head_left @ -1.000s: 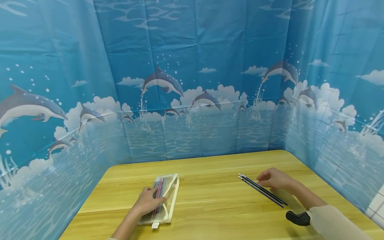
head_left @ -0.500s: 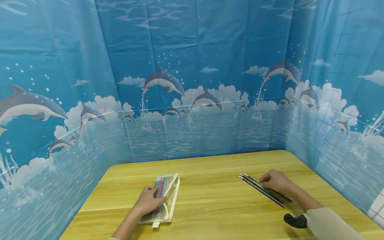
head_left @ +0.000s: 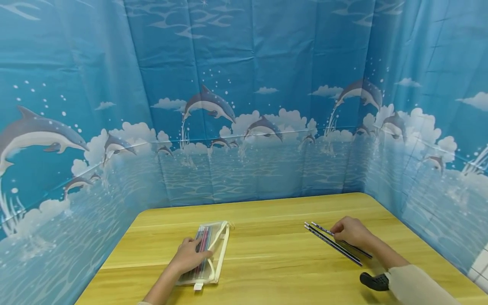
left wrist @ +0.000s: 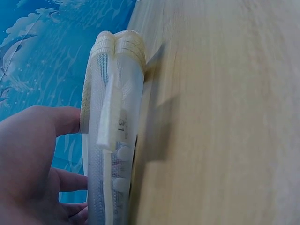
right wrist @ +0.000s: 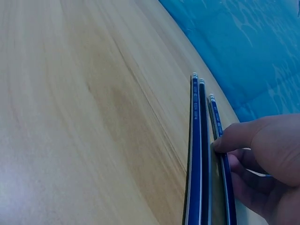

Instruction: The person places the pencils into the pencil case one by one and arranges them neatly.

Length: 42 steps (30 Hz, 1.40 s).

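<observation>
A see-through mesh pencil pouch with a cream zip lies on the left side of the table, with several pencils visible inside. My left hand rests on it, thumb and fingers spread over its upper face; the left wrist view shows the pouch edge-on beside the fingertips. On the right, my right hand pinches a dark blue pencil between thumb and fingers. Two more dark pencils lie side by side just left of it, close together and apart from the pinched one.
The yellow wood-grain table has rounded far corners. A blue dolphin-print curtain hangs behind it and along both sides. A black curved piece sticks out at the right sleeve.
My right hand has taken hold of one pencil and shifted it slightly right, opening a gap from the other two. My left hand stays on the pouch.
</observation>
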### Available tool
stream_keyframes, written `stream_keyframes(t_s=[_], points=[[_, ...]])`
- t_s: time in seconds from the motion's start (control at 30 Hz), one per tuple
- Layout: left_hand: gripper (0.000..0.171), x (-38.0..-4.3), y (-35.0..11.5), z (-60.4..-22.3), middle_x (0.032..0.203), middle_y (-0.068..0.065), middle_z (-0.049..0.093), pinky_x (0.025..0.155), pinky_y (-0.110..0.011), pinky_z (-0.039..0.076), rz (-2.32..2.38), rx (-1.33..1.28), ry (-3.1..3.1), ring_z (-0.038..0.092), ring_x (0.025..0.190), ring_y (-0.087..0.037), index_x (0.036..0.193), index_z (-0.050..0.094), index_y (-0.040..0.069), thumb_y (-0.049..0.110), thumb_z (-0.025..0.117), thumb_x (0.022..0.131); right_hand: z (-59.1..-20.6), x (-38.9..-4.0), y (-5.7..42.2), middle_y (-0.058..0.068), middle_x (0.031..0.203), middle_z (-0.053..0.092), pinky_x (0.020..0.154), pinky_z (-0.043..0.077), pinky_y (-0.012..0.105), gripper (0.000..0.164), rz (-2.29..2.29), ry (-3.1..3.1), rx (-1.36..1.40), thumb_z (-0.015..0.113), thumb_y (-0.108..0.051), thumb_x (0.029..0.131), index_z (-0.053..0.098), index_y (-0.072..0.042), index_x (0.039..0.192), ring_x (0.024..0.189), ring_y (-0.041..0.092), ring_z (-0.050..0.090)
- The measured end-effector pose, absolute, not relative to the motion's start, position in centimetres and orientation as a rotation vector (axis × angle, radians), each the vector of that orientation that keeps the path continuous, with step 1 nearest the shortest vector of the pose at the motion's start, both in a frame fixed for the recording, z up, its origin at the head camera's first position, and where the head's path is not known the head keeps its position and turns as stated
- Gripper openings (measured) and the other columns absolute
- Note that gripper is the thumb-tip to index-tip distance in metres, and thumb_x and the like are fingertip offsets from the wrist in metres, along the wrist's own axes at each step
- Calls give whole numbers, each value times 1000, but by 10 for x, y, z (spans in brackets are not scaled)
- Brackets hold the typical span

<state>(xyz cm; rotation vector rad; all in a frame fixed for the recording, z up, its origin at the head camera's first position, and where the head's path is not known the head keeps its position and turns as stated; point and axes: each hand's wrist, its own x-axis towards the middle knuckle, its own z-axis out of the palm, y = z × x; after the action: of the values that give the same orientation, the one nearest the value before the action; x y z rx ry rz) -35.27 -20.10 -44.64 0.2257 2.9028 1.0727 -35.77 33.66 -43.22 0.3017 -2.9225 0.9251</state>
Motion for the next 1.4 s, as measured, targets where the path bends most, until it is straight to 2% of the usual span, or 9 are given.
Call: stream_keyframes(t_s=[0.2,0.53,0.77,0.93,1.13,1.33,1.4], points=[[85,-352,-201,-446,147,-37,38,99,-70,40,1075,228,2909,38,134,-58,148,47,-12,44,75,91,-425,-358,336,7,96,73,69,57,41,16,985,-2879,350,71,-1,91,77,5,105,84,23,66],[86,-352,-201,-446,147,-36,38,99,-70,40,1072,200,2881,38,133,-57,148,46,-12,45,75,91,-406,-360,326,13,101,73,71,56,42,19,1068,-2875,434,69,-2,92,75,7,108,86,23,66],[84,-352,-200,-447,146,-37,38,98,-70,40,1077,207,2888,38,133,-57,147,47,-13,43,75,91,-401,-365,316,11,101,74,67,52,39,17,1064,-2877,477,68,-1,92,78,3,106,81,20,63],[85,-353,-200,-447,146,-37,39,99,-69,41,1065,208,2898,39,133,-57,147,48,-13,44,75,90,-400,-366,304,14,104,74,64,51,38,19,1174,-2872,458,68,-3,94,76,5,110,78,21,61],[85,-353,-200,-446,146,-36,39,99,-69,41,1071,209,2891,39,133,-57,147,47,-13,44,75,90,-402,-369,286,11,93,73,60,50,38,19,1304,-2850,494,68,-3,95,76,6,110,71,21,59],[85,-352,-199,-446,145,-35,40,98,-68,41,1073,196,2888,40,132,-56,147,48,-12,44,75,90,-403,-370,262,15,92,71,63,52,41,20,1426,-2827,504,69,-2,95,74,7,112,69,23,59],[85,-353,-200,-446,146,-35,39,98,-69,41,1075,190,2886,40,133,-56,148,48,-12,45,75,91,-403,-371,253,14,95,71,66,56,42,21,1463,-2820,461,69,-1,95,73,8,113,74,25,63]])
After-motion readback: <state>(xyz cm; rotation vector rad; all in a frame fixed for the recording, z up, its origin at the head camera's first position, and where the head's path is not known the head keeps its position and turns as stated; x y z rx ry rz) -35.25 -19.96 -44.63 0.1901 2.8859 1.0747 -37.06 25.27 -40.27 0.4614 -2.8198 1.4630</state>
